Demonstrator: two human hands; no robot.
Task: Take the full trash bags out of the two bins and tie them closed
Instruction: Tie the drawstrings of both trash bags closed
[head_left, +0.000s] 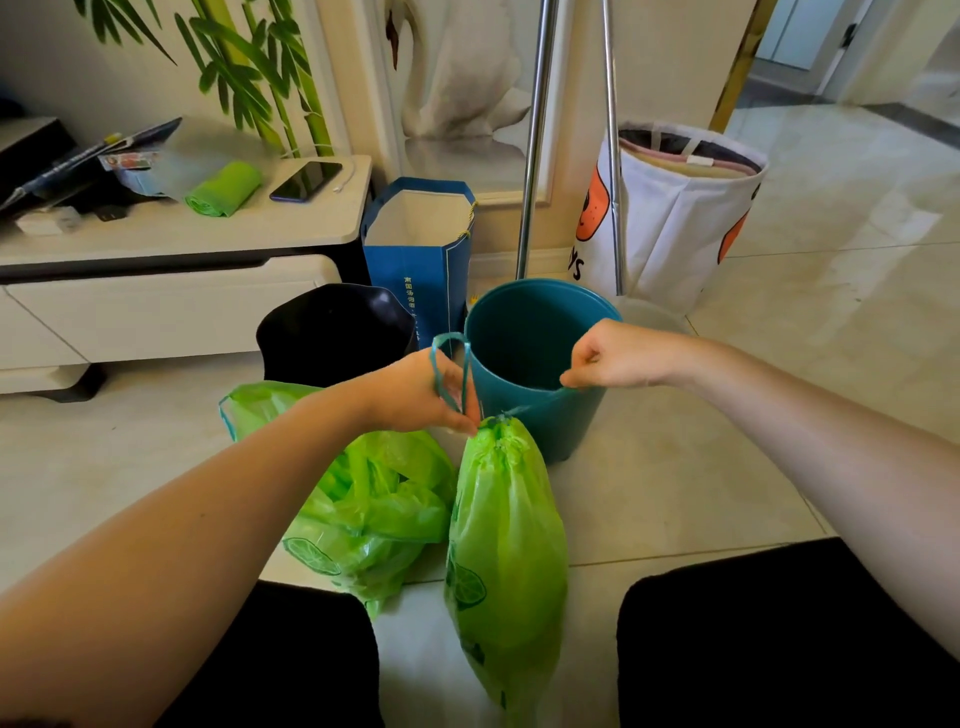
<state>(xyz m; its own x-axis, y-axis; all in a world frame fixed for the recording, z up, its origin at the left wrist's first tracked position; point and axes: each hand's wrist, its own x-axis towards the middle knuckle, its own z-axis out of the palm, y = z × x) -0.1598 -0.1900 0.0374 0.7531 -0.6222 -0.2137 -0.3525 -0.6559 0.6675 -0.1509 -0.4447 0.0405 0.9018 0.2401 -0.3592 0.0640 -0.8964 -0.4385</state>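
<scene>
A: The cinched green bag (506, 530) hangs between your knees, just in front of the teal bin (535, 353), neck gathered tight. Your left hand (421, 395) pinches the teal drawstring loop (449, 364) right at the neck; your right hand (618, 356) is fisted on the other end of the string, pulled out to the side.

B: How do I finish it?

A: Keep tension both sides, cross the ends close to the neck, knot snug so it won't slip. Don't yank, the plastic's thin.

B: Count?

A: 2 green bags: this one, plus a second bag (363, 499) slumped on the floor to the left, mouth looks loose, not tied yet. 2 bins: teal, and a black bin (332, 332) beside it, both w/o bags. 1 roll of spare bags (224, 188) on the counter (291, 228).
</scene>
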